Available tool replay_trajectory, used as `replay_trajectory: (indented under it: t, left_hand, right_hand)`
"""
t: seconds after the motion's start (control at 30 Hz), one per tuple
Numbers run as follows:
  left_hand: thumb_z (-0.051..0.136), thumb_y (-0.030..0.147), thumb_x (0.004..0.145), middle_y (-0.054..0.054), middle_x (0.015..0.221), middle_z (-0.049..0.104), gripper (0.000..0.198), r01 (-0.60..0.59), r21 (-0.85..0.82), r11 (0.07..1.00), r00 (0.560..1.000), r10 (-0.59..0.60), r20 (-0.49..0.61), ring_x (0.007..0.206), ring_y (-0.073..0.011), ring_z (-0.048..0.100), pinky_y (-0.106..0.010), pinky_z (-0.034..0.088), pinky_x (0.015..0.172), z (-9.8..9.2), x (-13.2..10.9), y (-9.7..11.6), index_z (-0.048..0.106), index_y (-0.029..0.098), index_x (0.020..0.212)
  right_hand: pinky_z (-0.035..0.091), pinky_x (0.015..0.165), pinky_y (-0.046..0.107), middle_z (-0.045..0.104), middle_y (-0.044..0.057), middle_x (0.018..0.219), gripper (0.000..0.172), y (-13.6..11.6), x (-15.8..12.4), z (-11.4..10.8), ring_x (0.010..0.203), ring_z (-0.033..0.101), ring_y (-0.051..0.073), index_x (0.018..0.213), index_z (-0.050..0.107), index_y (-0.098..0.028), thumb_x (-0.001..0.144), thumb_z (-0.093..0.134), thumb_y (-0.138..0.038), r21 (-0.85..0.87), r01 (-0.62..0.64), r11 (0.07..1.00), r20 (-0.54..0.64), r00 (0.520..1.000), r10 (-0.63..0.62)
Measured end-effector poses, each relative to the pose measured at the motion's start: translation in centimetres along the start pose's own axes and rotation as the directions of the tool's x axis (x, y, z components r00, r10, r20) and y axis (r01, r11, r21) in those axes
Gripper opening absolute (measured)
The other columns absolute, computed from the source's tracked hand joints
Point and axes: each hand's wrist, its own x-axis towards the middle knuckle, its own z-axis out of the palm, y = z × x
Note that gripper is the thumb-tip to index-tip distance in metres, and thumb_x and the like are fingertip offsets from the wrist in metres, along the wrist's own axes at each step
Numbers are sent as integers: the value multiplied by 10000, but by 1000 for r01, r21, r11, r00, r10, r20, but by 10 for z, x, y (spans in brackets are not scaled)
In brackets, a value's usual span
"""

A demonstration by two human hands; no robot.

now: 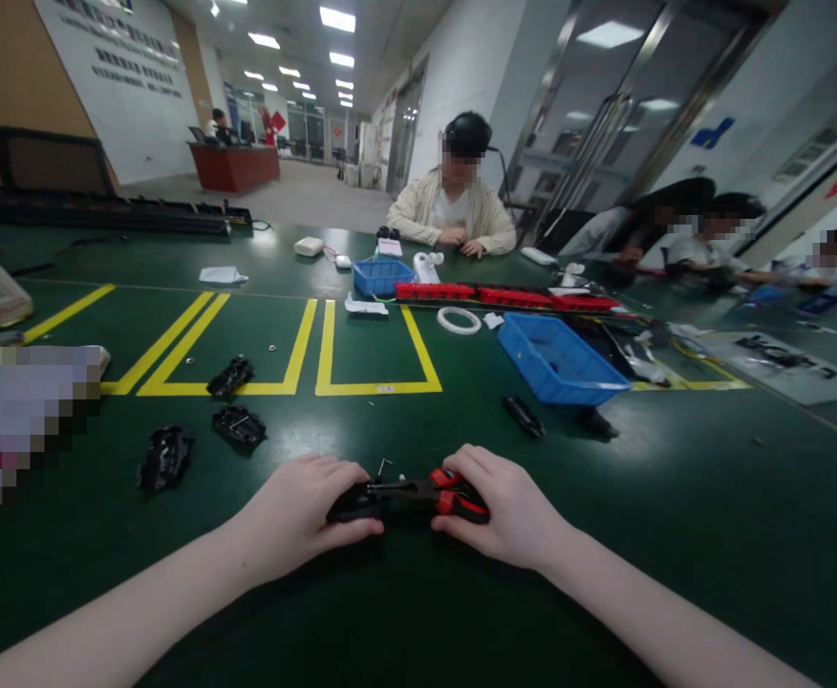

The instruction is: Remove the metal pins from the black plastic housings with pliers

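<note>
My left hand (302, 511) is closed over a small black plastic part (355, 504) on the green table. My right hand (505, 511) grips the red-and-black handles of a pair of pliers (437, 492), whose jaws reach left to the black part. A thin metal piece (384, 466) sticks up just behind the jaws. Both hands rest near the table's front edge, almost touching.
Three more black parts (230, 376) (239, 424) (165, 457) lie to the left, near yellow floor-style lines (304, 354). A blue bin (558, 361) stands right of centre, with a dark piece (524, 416) before it. Across the table a person (454, 205) sits; others sit at the right.
</note>
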Motion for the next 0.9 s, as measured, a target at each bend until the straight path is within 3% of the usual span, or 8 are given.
replay_trajectory:
  t: [0.3,0.57,0.9]
  left_hand:
    - [514,480,915,-34,855,692,295,39,70,997,995,-32,-91,762,-219,633,-309,417,668,2,0,7,596,203,974]
    - [463,478,943,-53,899,700,295,58,136,989,997,-49,-67,820,-256,649,-343,441,708,3,3,11,576,207,976]
    - [461,548,931,-41,810,678,362,16,163,986,998,-5,-67,722,-229,637,-285,384,600,4,15,2,573,204,923]
  right_hand:
    - [484,708,352,651,53,941,398,-5,2,-1,823,606,203,983,593,-200,740,723,-487,-20,-57,998,-91,994,55]
    - [482,685,328,652,45,925,377,-3,-1,-2,806,611,188,954,595,-200,742,726,-482,3,-64,998,-75,995,64]
    - [488,701,381,673,66,910,384,1,0,-5,789,613,214,954,615,-191,747,712,-499,-59,-37,998,-149,989,27]
